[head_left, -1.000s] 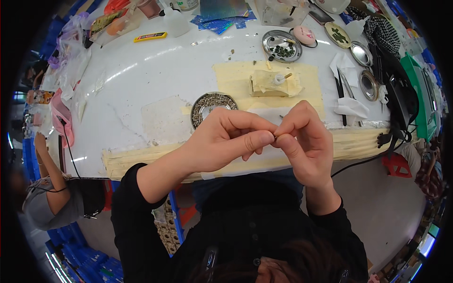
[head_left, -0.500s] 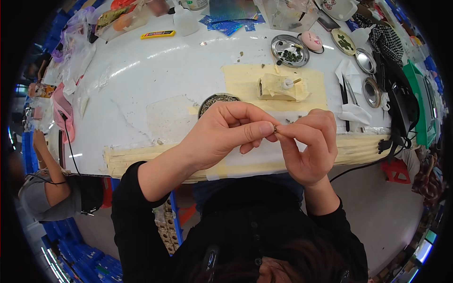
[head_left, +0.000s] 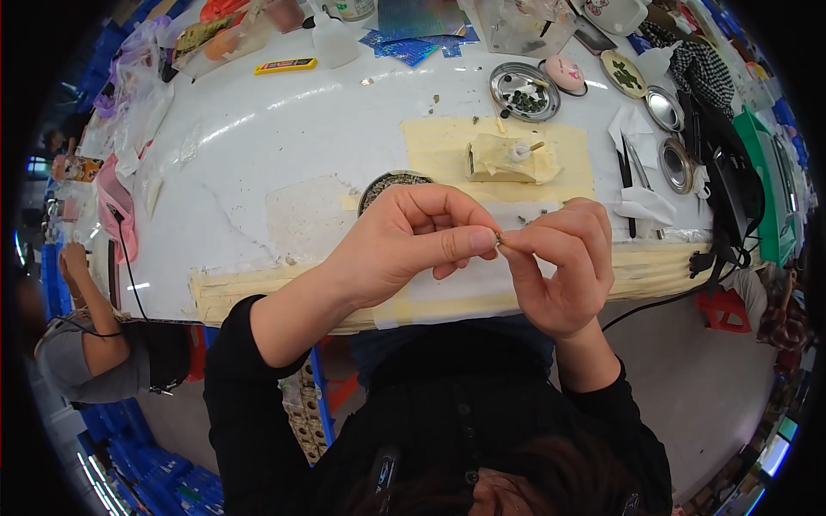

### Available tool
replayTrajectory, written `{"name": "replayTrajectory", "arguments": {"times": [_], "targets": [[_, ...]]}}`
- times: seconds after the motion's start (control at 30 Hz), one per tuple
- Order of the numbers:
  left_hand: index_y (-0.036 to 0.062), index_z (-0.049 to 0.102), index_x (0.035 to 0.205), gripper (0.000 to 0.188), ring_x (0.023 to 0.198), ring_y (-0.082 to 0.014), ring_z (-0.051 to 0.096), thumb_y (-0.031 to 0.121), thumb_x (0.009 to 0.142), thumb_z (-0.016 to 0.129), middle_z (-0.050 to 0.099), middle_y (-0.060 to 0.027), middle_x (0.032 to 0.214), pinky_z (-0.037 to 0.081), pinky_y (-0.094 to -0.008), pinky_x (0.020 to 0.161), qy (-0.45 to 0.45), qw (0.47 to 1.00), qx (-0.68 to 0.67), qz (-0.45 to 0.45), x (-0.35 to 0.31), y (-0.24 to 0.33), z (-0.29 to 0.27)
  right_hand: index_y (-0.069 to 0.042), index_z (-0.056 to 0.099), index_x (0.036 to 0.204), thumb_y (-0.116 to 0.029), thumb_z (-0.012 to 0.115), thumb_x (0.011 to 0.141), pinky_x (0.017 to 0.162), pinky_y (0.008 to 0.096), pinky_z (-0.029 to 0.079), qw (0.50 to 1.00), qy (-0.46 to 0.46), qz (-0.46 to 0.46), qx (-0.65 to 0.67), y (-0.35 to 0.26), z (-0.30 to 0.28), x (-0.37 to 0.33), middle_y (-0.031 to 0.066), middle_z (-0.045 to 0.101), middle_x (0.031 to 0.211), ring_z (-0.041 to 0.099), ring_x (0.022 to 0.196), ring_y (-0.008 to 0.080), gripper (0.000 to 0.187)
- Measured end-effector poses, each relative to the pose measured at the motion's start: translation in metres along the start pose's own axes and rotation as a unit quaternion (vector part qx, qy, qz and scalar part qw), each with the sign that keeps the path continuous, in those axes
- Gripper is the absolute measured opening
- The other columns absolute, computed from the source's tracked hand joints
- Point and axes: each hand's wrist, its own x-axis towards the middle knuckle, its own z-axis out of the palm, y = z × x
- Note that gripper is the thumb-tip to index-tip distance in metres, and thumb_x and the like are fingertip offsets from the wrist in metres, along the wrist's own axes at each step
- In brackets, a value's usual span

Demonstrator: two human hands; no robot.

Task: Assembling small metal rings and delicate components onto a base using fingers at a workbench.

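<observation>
My left hand point(head_left: 417, 241) and my right hand point(head_left: 564, 262) meet fingertip to fingertip above the front of the table. Between their pinched thumbs and forefingers sits a tiny dark piece point(head_left: 499, 237), too small to name and mostly covered. Partly behind my left hand stands a round dish point(head_left: 372, 191) of small greyish grains. Beyond my hands, a block wrapped in yellowish tape point(head_left: 495, 163) carries a white lump with a thin stick point(head_left: 527, 151). A few small dark bits point(head_left: 527, 220) lie on the white sheet near my right fingers.
At the far right are a metal dish point(head_left: 551, 110) with dark green pieces, a pink oval case point(head_left: 565, 75), tweezers point(head_left: 638, 163) and a green tray point(head_left: 761, 189). A squeeze bottle point(head_left: 333, 41) and yellow box point(head_left: 286, 65) stand at the back. Another person's arm point(head_left: 90, 297) shows at left.
Both hands keep the same pinch at nearly the same spot. The whole view has shifted slightly, with the table's things a little further left.
</observation>
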Motion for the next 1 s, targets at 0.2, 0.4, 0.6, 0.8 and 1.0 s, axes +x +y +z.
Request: {"name": "replayTrajectory", "arguments": {"times": [0.2,0.4,0.6,0.8,1.0], "targets": [[-0.0005,0.064,0.096,0.011,0.064,-0.0052,0.053,0.007,0.089,0.068,0.065,-0.0050,0.084,0.041,-0.0184,0.055,-0.006,0.996,0.073,0.043,-0.004,0.004,0.001,-0.004,0.068,0.092,0.000,0.076,0.073,0.065,0.0302,0.046,0.969,-0.054,0.150,0.187,-0.003,-0.006,0.004,0.0069,0.065,0.083,0.060,0.075,0.0217,0.021],[-0.0003,0.064,0.097,0.014,0.065,-0.0051,0.053,0.008,0.088,0.069,0.065,-0.0046,0.084,0.041,-0.0184,0.055,-0.016,0.995,0.086,0.039,-0.006,0.005,0.002,-0.002,0.069,0.092,0.002,0.075,0.074,0.067,0.0289,0.048,0.935,-0.072,0.200,0.282,0.003,-0.007,-0.002,0.0077,0.067,0.084,0.062,0.075,0.0210,0.019],[0.0000,0.064,0.097,0.012,0.066,-0.0056,0.053,0.008,0.089,0.068,0.065,-0.0051,0.084,0.042,-0.0192,0.055,0.002,0.997,0.066,0.040,-0.004,0.003,0.001,-0.003,0.069,0.093,0.004,0.075,0.070,0.063,0.0296,0.048,0.981,-0.031,0.100,0.166,0.001,0.000,-0.001,0.0071,0.067,0.085,0.062,0.072,0.0214,0.025],[0.0005,0.064,0.095,0.010,0.066,-0.0054,0.054,0.009,0.090,0.066,0.066,-0.0060,0.085,0.042,-0.0196,0.055,0.006,0.998,0.050,0.026,-0.002,-0.001,-0.001,-0.005,0.070,0.091,0.006,0.075,0.061,0.059,0.0295,0.047,0.999,-0.006,-0.014,0.042,0.003,0.001,-0.006,0.0066,0.066,0.084,0.060,0.070,0.0206,0.032],[0.0003,0.065,0.100,0.014,0.066,-0.0052,0.053,0.010,0.090,0.067,0.066,-0.0060,0.086,0.042,-0.0192,0.057,0.026,0.998,0.063,0.017,-0.001,-0.002,0.001,-0.004,0.069,0.087,0.007,0.072,0.066,0.060,0.0313,0.047,0.996,-0.006,0.061,0.062,0.004,-0.005,-0.004,0.0073,0.065,0.082,0.060,0.071,0.0223,0.023]]}}
